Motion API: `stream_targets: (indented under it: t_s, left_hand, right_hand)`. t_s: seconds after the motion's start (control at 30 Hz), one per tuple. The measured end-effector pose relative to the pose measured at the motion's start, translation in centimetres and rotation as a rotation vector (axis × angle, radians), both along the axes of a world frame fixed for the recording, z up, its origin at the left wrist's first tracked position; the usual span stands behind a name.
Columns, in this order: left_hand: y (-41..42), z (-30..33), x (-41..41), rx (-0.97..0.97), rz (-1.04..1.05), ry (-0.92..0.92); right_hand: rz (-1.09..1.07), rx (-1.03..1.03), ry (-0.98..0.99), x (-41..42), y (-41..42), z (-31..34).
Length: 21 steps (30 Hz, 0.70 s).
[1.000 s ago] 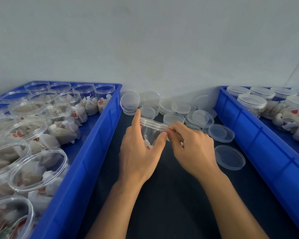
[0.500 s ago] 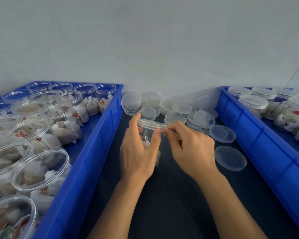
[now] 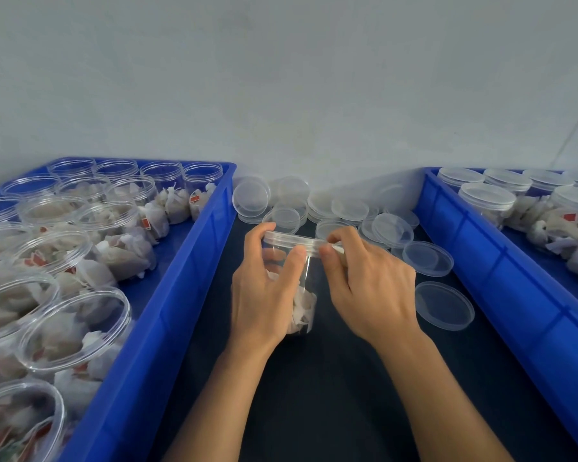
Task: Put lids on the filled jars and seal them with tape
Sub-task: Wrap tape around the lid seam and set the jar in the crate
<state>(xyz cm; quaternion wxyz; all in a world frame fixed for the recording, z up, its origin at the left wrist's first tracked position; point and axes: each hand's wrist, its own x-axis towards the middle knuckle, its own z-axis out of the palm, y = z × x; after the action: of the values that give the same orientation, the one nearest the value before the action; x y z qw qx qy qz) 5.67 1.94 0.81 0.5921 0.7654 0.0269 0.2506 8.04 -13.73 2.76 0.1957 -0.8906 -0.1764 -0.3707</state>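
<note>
both hands, left hand [image 3: 264,295] and right hand [image 3: 367,285], grip the lidded jar [image 3: 302,288] between them.

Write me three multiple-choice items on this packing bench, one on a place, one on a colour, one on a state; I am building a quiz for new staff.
1. Where do the loose clear round plastic lids lie?
A. on the dark table between the crates
B. inside the left crate
C. on the floor

2. What colour are the two plastic crates?
A. green
B. blue
C. grey

3. How is the clear plastic jar in the hands?
A. lidded, with tea bags inside
B. open and empty
C. lying on its side

Key: 1 A, the lids lie on the table. 2 B, the left crate and right crate are blue. 3 A, the left hand grips the upright jar while the right hand pinches at its lid rim.
</note>
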Motion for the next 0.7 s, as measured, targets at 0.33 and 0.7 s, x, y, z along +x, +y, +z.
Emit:
stream_targets:
  t_s: [0.33, 0.7]
  left_hand:
    - [1.0, 0.1, 0.3, -0.070, -0.127, 0.036]
    - [1.0, 0.1, 0.1, 0.027, -0.077, 0.132]
  right_hand:
    - [-0.009, -0.095, 0.134, -0.6, 0.2, 0.2]
    - [-0.040, -0.056, 0.131, -1.1, 1.0, 0.3]
